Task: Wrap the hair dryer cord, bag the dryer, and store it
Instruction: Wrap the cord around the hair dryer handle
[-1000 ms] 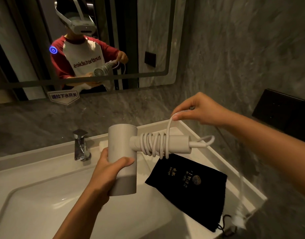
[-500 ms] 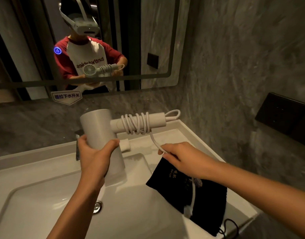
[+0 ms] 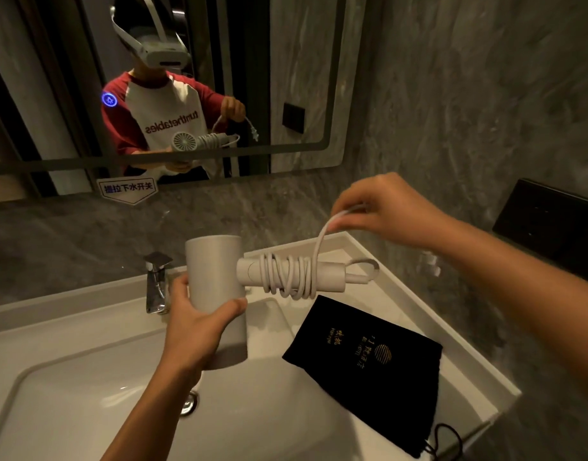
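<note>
My left hand (image 3: 194, 324) grips the barrel of a white hair dryer (image 3: 216, 281) held over the sink, its handle pointing right. Several loops of the white cord (image 3: 287, 276) are wound around that handle. My right hand (image 3: 385, 207) pinches the free end of the cord above and to the right of the handle, and the cord rises from the coil to my fingers. The plug (image 3: 430, 266) dangles blurred behind my right forearm. A black drawstring bag (image 3: 369, 367) with gold lettering lies flat on the counter's right side, below the handle.
A white sink basin (image 3: 86, 394) with a drain (image 3: 189, 402) lies below the dryer. A chrome faucet (image 3: 156, 282) stands behind my left hand. The mirror (image 3: 286, 78) shows a person wearing a headset. A black wall panel (image 3: 548, 224) is at right.
My right hand rose from below the handle to above it, carrying the cord up and around for another turn. The dryer dropped lower and shifted right.
</note>
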